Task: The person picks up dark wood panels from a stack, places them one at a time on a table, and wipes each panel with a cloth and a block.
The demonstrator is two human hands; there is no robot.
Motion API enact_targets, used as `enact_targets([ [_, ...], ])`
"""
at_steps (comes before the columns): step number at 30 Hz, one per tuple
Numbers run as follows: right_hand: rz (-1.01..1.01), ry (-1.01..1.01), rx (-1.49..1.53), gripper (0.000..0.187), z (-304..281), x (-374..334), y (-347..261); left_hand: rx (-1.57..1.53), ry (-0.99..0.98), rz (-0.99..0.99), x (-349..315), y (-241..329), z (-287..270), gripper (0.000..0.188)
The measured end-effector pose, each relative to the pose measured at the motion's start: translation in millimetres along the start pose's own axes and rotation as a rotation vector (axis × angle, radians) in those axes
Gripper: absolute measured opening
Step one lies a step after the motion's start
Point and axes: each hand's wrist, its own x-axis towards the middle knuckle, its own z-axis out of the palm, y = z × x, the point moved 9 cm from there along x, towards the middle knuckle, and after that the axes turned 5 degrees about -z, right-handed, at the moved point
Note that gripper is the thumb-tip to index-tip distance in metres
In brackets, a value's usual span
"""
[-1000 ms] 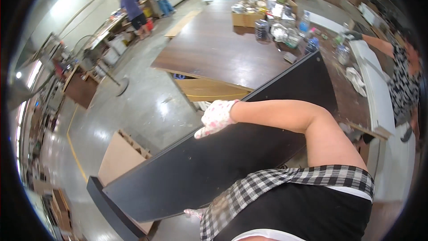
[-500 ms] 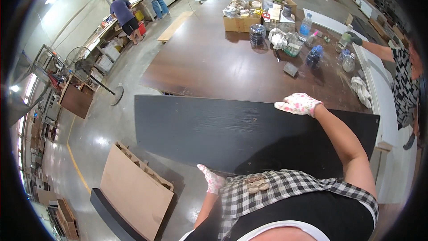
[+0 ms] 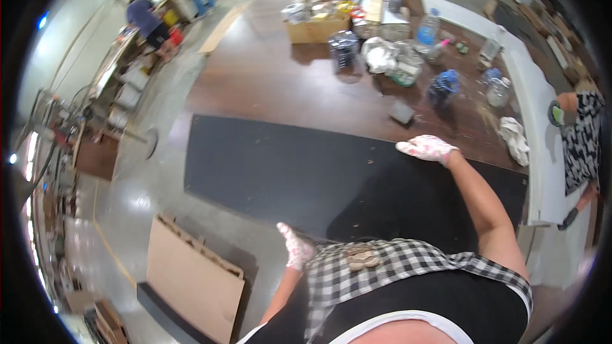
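A long black panel [image 3: 274, 165] with small holes lies in front of me, overlapping the near side of a brown table [image 3: 236, 83]. My right hand [image 3: 426, 148], in a white glove with pink spots, grips the panel's far edge, its fingers pointing left and its thumb out of sight. In a matching glove, my left hand [image 3: 294, 246] holds the near edge beside my checked apron, one digit sticking up; its other fingers are partly hidden. Just past the far edge a grey block [image 3: 401, 113] rests on the table.
Beyond it are a cardboard box [image 3: 312, 32] of supplies, bottles [image 3: 427, 28], jars and a white rag [image 3: 513, 140]. At right, a co-worker [image 3: 583, 134] stands behind a white board [image 3: 542, 172]. A pallet stack [image 3: 194, 280] occupies the floor at lower left.
The black panel has shifted away from me, further over the table, with both hands still on it. The co-worker's hand has drawn back from the bottles. My view has turned slightly.
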Motion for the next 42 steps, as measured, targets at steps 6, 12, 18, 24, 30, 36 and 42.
enact_targets([
  [6,-0.106,0.137,-0.096,0.058,-29.8,5.6,8.4,0.056,-0.069,-0.062,-56.1,41.6,80.0,0.093],
  [12,-0.08,0.437,0.023,0.048,-24.0,6.2,49.8,0.103,-0.158,-0.099,-51.6,53.7,91.8,0.089],
  [18,0.081,0.444,0.011,0.055,4.5,28.2,49.1,0.05,-0.047,-0.143,-26.0,39.5,68.4,0.092],
  [24,0.053,0.515,-0.074,0.059,0.5,36.5,68.6,0.043,-0.133,-0.19,-11.9,27.3,65.2,0.086],
  [30,0.028,0.564,-0.102,0.056,-13.0,31.9,92.1,0.081,-0.182,-0.202,-15.1,12.7,87.0,0.08],
  [36,0.106,0.579,-0.086,0.059,-25.7,16.2,133.5,0.492,-0.283,-0.187,-59.4,26.8,137.2,0.087],
  [42,0.147,0.598,-0.106,0.06,-31.3,13.6,145.2,0.884,-0.127,-0.214,-78.9,46.3,140.5,0.108],
])
